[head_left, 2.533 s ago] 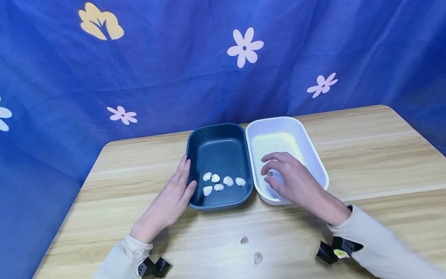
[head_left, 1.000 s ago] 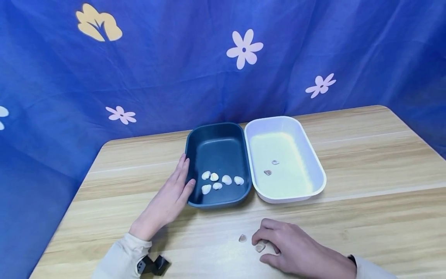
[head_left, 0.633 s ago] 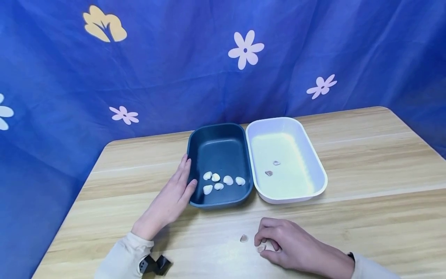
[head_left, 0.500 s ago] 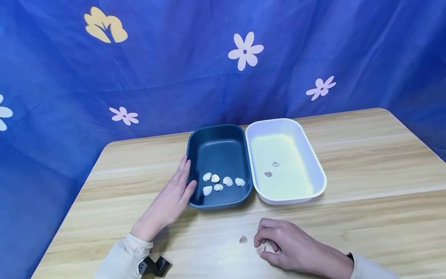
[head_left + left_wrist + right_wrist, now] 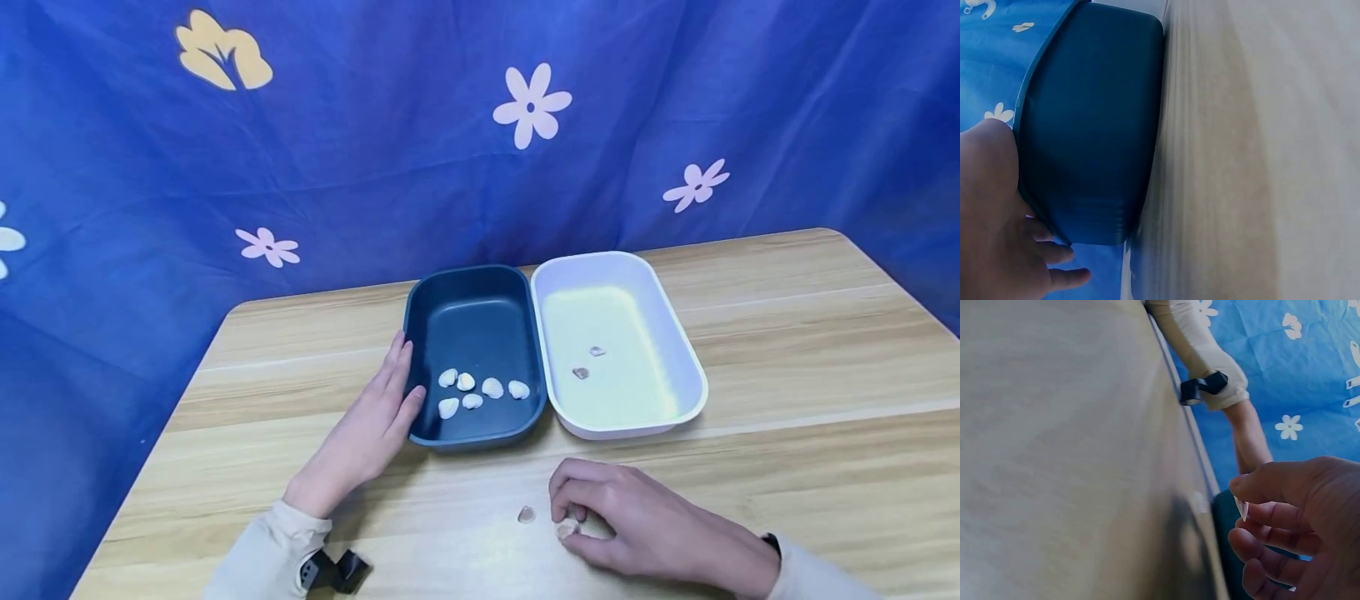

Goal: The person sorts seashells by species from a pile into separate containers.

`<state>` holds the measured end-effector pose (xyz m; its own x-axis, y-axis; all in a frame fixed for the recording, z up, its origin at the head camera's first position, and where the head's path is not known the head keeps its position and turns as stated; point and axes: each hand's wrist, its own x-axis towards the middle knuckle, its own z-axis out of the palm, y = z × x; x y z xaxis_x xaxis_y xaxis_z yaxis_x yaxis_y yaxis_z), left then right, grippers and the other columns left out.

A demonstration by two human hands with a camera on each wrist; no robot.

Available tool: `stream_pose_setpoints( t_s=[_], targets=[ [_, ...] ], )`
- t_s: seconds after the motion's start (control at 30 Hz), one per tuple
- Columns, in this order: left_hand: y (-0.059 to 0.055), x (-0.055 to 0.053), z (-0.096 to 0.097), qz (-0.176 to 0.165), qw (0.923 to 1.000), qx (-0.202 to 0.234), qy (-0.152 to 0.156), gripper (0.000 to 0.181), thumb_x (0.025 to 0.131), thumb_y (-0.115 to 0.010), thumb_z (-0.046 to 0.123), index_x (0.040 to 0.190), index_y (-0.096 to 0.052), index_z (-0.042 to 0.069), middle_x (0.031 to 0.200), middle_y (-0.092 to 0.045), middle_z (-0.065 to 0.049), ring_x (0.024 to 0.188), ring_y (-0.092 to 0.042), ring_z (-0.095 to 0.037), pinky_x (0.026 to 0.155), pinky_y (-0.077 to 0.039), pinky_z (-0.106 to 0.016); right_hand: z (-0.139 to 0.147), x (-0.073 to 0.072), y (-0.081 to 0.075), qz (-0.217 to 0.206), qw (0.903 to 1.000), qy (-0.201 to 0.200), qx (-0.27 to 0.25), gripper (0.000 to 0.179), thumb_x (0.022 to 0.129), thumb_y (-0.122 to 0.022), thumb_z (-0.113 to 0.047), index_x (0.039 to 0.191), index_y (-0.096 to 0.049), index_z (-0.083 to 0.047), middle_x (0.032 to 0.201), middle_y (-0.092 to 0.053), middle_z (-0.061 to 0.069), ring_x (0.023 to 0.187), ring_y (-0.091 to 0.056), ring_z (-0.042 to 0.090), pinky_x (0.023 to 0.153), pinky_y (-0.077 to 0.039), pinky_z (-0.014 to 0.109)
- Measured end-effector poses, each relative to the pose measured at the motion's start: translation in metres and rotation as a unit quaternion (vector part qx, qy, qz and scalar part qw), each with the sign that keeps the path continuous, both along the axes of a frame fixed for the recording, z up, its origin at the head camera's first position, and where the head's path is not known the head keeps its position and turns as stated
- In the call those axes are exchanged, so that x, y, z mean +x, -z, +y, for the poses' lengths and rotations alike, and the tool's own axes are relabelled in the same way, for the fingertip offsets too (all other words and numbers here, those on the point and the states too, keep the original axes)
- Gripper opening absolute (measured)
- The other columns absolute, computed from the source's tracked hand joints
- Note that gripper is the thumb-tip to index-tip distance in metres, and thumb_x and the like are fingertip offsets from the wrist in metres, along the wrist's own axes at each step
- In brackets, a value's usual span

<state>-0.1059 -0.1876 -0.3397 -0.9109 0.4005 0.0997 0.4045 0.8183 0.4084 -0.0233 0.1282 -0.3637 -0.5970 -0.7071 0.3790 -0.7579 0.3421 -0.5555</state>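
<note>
My right hand (image 5: 637, 521) is low over the table in front of the white tray. Between its thumb and fingertips it pinches a small brownish seashell (image 5: 567, 528), which shows edge-on in the right wrist view as a thin shell (image 5: 1242, 509). To the left of that hand, a second brownish seashell (image 5: 527, 515) lies on the table. My left hand (image 5: 363, 433), fingers straight, rests against the left side of the dark blue tray (image 5: 480, 439), its thumb at the rim. Several white ribbed seashells (image 5: 492, 388) lie in the front half of that tray.
Right beside the dark tray stands a white tray (image 5: 693, 398) with two brownish seashells (image 5: 581, 373) in it. The wooden table (image 5: 810, 350) ends at a blue curtain (image 5: 390, 192) with flower prints. Each wrist wears a black device.
My right hand has come from the white tray to the table, leaving a brownish seashell in the tray. It has taken another between its fingertips and raised it slightly. My left hand has stayed put.
</note>
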Motion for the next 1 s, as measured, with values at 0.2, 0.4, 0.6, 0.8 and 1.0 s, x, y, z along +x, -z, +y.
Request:
stream_pose_setpoints(
  t_s=[0.2,0.4,0.6,0.8,1.0],
  targets=[
    [0.000,0.001,-0.001,-0.001,1.0000,-0.002,-0.002,0.061,0.106,-0.032,0.030,0.153,-0.011,-0.003,0.162,0.001,-0.012,0.146,-0.011,-0.032,0.116,-0.019,-0.051,0.002,-0.004,-0.006,0.017,0.9998,0.007,-0.008,0.020,0.078,-0.074,-0.008,0.088,-0.062,-0.020,0.098,-0.055,-0.016,0.084,-0.054,-0.002,0.077,-0.039,0.004],
    [-0.001,0.000,0.000,-0.003,1.0000,-0.006,0.004,0.062,0.106,-0.034,0.029,0.152,-0.010,-0.004,0.161,0.001,-0.014,0.147,-0.009,-0.032,0.116,-0.018,-0.051,0.003,-0.005,-0.007,0.025,0.9996,0.013,0.005,0.019,0.078,-0.074,-0.009,0.089,-0.063,-0.020,0.100,-0.056,-0.015,0.090,-0.054,-0.001,0.083,-0.040,0.007],
    [-0.003,-0.001,0.000,0.000,0.9999,-0.013,0.006,0.063,0.106,-0.032,0.032,0.152,-0.010,-0.004,0.161,0.001,-0.014,0.147,-0.008,-0.031,0.116,-0.018,-0.051,0.005,-0.007,-0.011,0.035,0.9991,0.020,0.009,0.022,0.078,-0.075,-0.008,0.093,-0.064,-0.020,0.104,-0.057,-0.013,0.094,-0.055,0.003,0.084,-0.046,0.016],
    [-0.003,-0.002,-0.001,0.001,0.9999,-0.014,0.006,0.063,0.106,-0.033,0.031,0.152,-0.009,-0.004,0.161,0.001,-0.015,0.147,-0.008,-0.031,0.115,-0.019,-0.052,0.005,-0.009,-0.016,0.046,0.9987,0.019,0.010,0.022,0.078,-0.075,-0.008,0.093,-0.063,-0.019,0.105,-0.058,-0.011,0.096,-0.055,0.004,0.086,-0.047,0.018],
    [-0.003,-0.003,0.000,-0.002,0.9999,-0.014,0.007,0.064,0.106,-0.030,0.035,0.153,-0.009,-0.003,0.161,0.001,-0.014,0.147,-0.008,-0.031,0.115,-0.019,-0.053,0.009,-0.014,-0.026,0.039,0.9988,0.028,0.007,0.021,0.077,-0.076,-0.008,0.092,-0.065,-0.017,0.104,-0.060,-0.009,0.096,-0.057,0.006,0.086,-0.049,0.021]
  ],
)
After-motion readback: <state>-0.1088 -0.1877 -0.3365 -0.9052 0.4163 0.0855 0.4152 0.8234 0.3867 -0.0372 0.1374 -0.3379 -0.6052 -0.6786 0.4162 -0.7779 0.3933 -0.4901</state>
